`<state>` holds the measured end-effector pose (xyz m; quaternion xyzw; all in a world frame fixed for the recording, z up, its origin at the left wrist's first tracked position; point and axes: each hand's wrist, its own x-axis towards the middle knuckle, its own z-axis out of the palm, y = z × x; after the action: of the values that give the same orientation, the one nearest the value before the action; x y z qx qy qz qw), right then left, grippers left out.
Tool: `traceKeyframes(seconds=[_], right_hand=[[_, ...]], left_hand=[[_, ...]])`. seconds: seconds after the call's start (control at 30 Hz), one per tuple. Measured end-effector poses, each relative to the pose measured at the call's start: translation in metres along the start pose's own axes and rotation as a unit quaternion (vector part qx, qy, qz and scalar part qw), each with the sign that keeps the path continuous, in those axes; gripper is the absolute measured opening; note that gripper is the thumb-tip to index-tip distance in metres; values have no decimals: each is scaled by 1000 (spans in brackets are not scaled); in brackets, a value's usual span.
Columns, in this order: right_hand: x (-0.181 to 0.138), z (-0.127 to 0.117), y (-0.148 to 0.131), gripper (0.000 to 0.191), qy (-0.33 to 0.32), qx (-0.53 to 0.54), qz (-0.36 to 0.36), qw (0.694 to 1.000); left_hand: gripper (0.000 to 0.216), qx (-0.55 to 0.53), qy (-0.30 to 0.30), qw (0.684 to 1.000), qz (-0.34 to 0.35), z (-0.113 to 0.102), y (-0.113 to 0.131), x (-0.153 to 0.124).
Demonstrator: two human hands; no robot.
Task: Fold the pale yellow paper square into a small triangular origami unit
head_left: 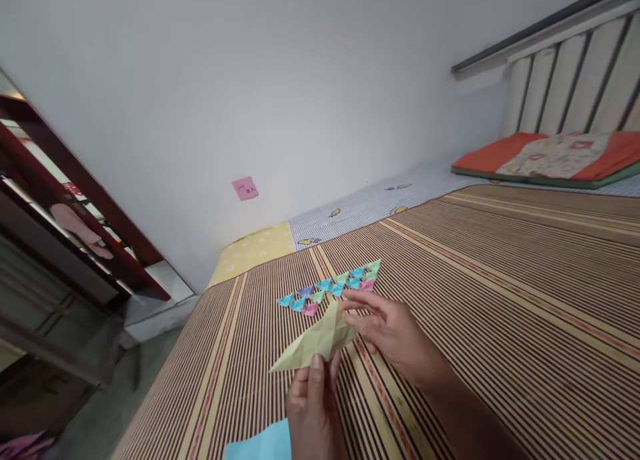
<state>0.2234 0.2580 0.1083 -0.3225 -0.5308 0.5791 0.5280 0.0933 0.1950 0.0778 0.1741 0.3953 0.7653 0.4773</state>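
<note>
A creased, partly folded sheet of pale yellow paper (316, 340) is held above the striped mat, one long point reaching left. My left hand (315, 397) grips its lower edge, thumb in front and fingers behind. At the paper's upper right, my right hand (387, 330) has its thumb and fingers around the edge, partly hiding that end. Just beyond lie several small folded paper triangles (337, 289) in blue, green, purple and pink, set out in rows. Light blue paper (263, 441) lies beside my left wrist, partly cut off by the frame.
The striped mat (480, 313) covers the bed, which meets a white wall bearing a pink note (245, 188). Folded orange and floral bedding (555, 155) rests by the radiator (575, 70) at far right. Left of the bed edge are the floor and a doorway (95, 227).
</note>
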Motion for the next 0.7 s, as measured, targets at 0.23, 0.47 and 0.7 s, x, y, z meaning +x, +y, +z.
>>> traceKeyframes(seconds=[0.23,0.47,0.7], right_hand=[[0,-5,-2,25,-39,22,14,999],[0,-5,2,24,-28,7,4,1000],[1,-6,-1,28,4,-18,-27,999]], left_hand=[[28,74,-3,997,4,6,3,-7],[39,93,-10,996,6,4,6,-6],[40,140,-40,989,8,-1,2,-3]])
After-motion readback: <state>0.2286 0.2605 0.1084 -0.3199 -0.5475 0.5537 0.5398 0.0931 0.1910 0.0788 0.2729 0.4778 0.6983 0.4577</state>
